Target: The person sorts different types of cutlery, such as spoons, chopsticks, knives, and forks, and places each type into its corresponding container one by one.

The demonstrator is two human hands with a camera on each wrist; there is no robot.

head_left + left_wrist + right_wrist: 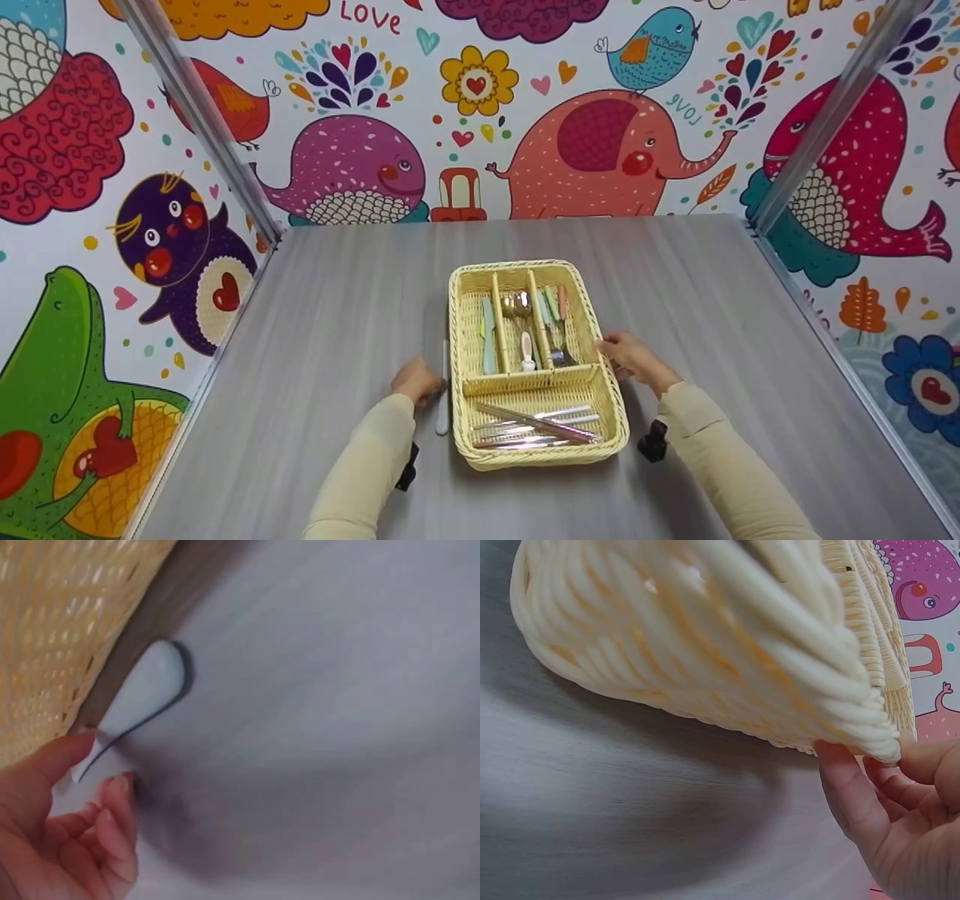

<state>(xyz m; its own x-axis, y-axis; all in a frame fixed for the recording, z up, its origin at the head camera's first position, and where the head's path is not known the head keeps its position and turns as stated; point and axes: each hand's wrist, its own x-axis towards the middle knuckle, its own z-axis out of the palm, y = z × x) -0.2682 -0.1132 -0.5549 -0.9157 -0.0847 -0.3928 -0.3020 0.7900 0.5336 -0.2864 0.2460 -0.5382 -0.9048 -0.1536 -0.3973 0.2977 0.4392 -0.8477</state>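
Observation:
A cream woven cutlery basket (613, 382) stands on the grey table, divided into compartments. My right hand (637, 360) grips its right rim, thumb on the rim and fingers beneath, as the right wrist view shows. Beside the basket's left wall lies a knife (442, 416) with a rounded pale grey-blue handle (150, 682). My left hand (418, 381) is at this knife, thumb against the handle's narrow part and the other fingers bent, with a gap between them. The basket hides part of the knife's far end in the left wrist view.
Pastel-handled knives (489, 337) lie in the basket's left compartment, spoons (522, 303) in the middle, and more coloured-handled cutlery (553, 304) on the right. Several metallic sticks (536, 424) cross in the front compartment. Cartoon-printed walls (480, 172) enclose the table's back and sides.

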